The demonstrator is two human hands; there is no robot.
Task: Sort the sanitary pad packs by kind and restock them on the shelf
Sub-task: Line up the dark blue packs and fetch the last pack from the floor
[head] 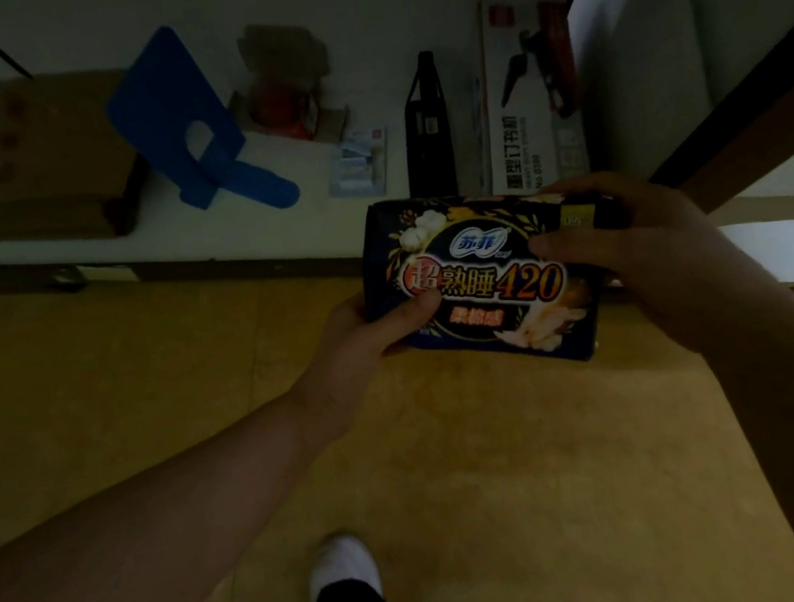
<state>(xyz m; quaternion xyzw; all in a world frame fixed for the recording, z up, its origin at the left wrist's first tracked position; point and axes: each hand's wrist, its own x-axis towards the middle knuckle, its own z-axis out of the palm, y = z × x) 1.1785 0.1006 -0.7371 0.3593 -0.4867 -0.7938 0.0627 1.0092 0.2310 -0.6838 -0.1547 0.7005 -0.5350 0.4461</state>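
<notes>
1. Packs in view: one pack (pixel 480 282), dark navy, held face up between both hands above the tan floor (pixel 461 457), just in front of the shelf (pixel 226 218) edge.
2. Pack writing: the brand logo 苏菲 sits in a white-and-blue badge. Below it is 超熟睡 and a large orange 420. A smaller orange strip under that is too blurred to read. White cotton flowers are printed at the upper left corner and a small yellow tag at the upper right.
3. Hands: two. The left hand (pixel 356 354) grasps the pack's lower left corner, thumb across the front and fingers behind. The right hand (pixel 637 252) clasps the right end, fingers curled over the top edge and thumb on the front.
4. Shelf items: one blue bookend (pixel 191 130), one stack of brown cartons (pixel 34 160) at the left, one small open carton (pixel 284 95) with something red inside, one small pale packet (pixel 357 164), one black bag (pixel 427 129) upright, and one stapler box (pixel 527 87).
5. Stapler box writing: 重型订书机 down its side; the smaller lines are unclear.
6. Shoes: two white shoes (pixel 343 564) at the bottom edge.
</notes>
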